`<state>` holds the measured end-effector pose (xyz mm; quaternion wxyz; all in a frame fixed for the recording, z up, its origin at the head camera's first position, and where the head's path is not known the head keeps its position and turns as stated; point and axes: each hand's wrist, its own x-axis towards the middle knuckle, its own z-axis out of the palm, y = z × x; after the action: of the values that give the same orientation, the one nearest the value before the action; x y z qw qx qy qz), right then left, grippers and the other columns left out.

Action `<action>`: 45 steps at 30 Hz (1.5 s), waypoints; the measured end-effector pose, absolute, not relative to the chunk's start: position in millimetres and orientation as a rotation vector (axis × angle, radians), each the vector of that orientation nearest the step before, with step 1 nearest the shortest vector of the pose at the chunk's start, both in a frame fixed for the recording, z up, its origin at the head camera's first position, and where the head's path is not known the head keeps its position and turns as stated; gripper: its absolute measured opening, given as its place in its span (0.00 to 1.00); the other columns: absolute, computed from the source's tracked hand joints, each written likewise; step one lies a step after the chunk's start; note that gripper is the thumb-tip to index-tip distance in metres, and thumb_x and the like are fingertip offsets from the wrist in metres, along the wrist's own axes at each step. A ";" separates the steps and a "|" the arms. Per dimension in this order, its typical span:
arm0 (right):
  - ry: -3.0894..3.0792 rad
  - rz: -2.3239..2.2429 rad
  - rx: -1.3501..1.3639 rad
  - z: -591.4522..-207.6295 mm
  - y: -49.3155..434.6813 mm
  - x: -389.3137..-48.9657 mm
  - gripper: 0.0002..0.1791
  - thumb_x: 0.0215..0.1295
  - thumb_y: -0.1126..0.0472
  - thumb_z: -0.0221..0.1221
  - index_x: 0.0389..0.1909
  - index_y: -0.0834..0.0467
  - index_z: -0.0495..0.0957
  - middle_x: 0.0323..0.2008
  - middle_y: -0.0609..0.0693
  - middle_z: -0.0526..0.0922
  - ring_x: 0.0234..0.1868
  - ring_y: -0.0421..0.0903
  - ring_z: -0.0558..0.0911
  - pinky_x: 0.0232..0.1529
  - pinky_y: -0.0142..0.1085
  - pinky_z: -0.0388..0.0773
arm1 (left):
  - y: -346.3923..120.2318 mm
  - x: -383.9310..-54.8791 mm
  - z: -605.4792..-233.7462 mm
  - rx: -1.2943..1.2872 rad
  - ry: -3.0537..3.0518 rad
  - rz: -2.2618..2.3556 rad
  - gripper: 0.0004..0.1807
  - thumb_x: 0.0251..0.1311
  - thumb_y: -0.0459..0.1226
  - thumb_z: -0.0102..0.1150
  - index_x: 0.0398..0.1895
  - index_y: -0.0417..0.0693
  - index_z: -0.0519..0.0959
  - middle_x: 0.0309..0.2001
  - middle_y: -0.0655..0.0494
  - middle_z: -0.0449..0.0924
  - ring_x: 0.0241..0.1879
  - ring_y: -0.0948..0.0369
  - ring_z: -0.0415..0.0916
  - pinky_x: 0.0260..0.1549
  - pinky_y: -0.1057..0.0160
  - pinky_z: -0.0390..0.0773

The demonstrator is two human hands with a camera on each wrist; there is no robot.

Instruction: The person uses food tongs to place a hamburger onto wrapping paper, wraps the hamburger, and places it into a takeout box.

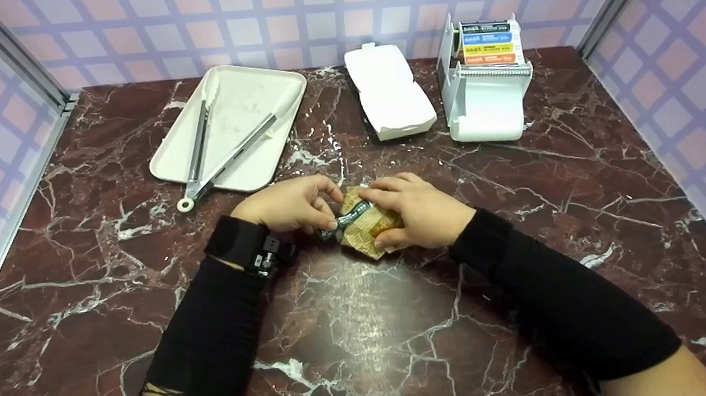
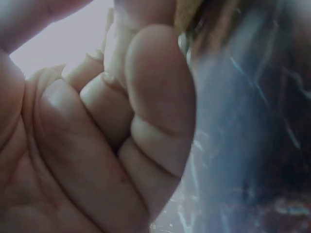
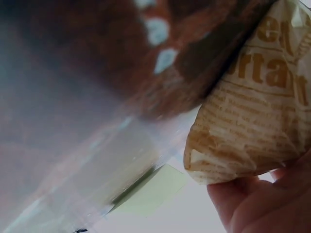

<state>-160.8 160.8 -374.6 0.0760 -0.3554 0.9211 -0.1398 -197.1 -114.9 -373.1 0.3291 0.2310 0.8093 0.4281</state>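
Printed brown paper is folded into a small packet [image 1: 362, 238], set on the marble-patterned table in front of the person. A dark label strip [image 1: 354, 213] runs slantwise across its left part. My left hand [image 1: 291, 205] pinches the strip's lower left end between thumb and fingers. From the other side my right hand [image 1: 425, 211] grips the packet, thumb at the near edge and fingers over the far edge. Brown newspaper-style lettering covers the paper wrap [image 3: 248, 131] in the right wrist view. Curled fingers [image 2: 155, 97] fill the left wrist view and hide the strip there.
At the back left, metal tongs [image 1: 235, 153] with pale tips lie spread on a cream tray [image 1: 269, 160]. An opened white paper box [image 1: 392, 96] stands at the back middle. Right of it is a label dispenser [image 1: 488, 83] with black, blue, yellow and orange rolls.
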 end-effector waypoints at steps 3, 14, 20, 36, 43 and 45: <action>2.745 -0.447 -1.053 -374.8 160.8 -160.7 0.51 0.61 0.41 0.73 0.82 0.48 0.62 0.77 0.58 0.69 0.77 0.61 0.66 0.81 0.56 0.61 | -114.8 -198.6 -375.8 0.575 2.125 1.086 0.24 0.62 0.32 0.71 0.59 0.40 0.74 0.35 0.54 0.88 0.29 0.62 0.81 0.31 0.66 0.84; 2.729 -0.472 -1.045 -375.0 161.2 -159.9 0.51 0.61 0.43 0.74 0.81 0.51 0.62 0.77 0.60 0.67 0.78 0.60 0.66 0.81 0.53 0.63 | -101.4 -199.0 -381.2 0.631 2.294 0.868 0.17 0.60 0.33 0.71 0.51 0.42 0.79 0.35 0.55 0.89 0.27 0.64 0.79 0.27 0.67 0.79; 2.727 -0.488 -1.046 -375.1 161.2 -158.7 0.52 0.61 0.42 0.74 0.82 0.51 0.62 0.78 0.60 0.66 0.78 0.60 0.66 0.80 0.53 0.64 | -92.4 -195.7 -382.0 0.645 2.401 0.800 0.16 0.59 0.34 0.72 0.49 0.46 0.80 0.35 0.57 0.86 0.30 0.62 0.79 0.33 0.63 0.80; 2.725 -0.534 -1.031 -376.5 161.7 -158.8 0.52 0.61 0.44 0.74 0.81 0.54 0.61 0.77 0.59 0.66 0.76 0.58 0.68 0.79 0.52 0.67 | -81.8 -190.6 -386.2 0.515 2.417 0.991 0.20 0.54 0.31 0.70 0.48 0.45 0.73 0.37 0.53 0.83 0.31 0.59 0.79 0.30 0.64 0.82; 2.717 -0.554 -0.952 -376.7 160.7 -157.7 0.54 0.61 0.43 0.74 0.83 0.53 0.59 0.80 0.62 0.61 0.78 0.61 0.66 0.78 0.54 0.67 | -76.4 -187.6 -380.0 0.314 2.212 1.242 0.24 0.63 0.27 0.57 0.62 0.42 0.67 0.51 0.44 0.83 0.39 0.56 0.84 0.42 0.61 0.90; 2.715 -0.554 -0.930 -376.6 160.8 -157.3 0.55 0.60 0.41 0.74 0.83 0.53 0.57 0.80 0.64 0.59 0.78 0.62 0.65 0.78 0.55 0.67 | -75.3 -186.3 -376.7 0.251 2.127 1.331 0.26 0.66 0.27 0.53 0.67 0.43 0.65 0.55 0.42 0.81 0.42 0.53 0.85 0.45 0.59 0.90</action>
<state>-157.3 160.8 -376.6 0.1091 -0.3163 0.9233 -0.1885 -186.3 -75.3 -376.7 0.3049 0.0946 0.8033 0.5028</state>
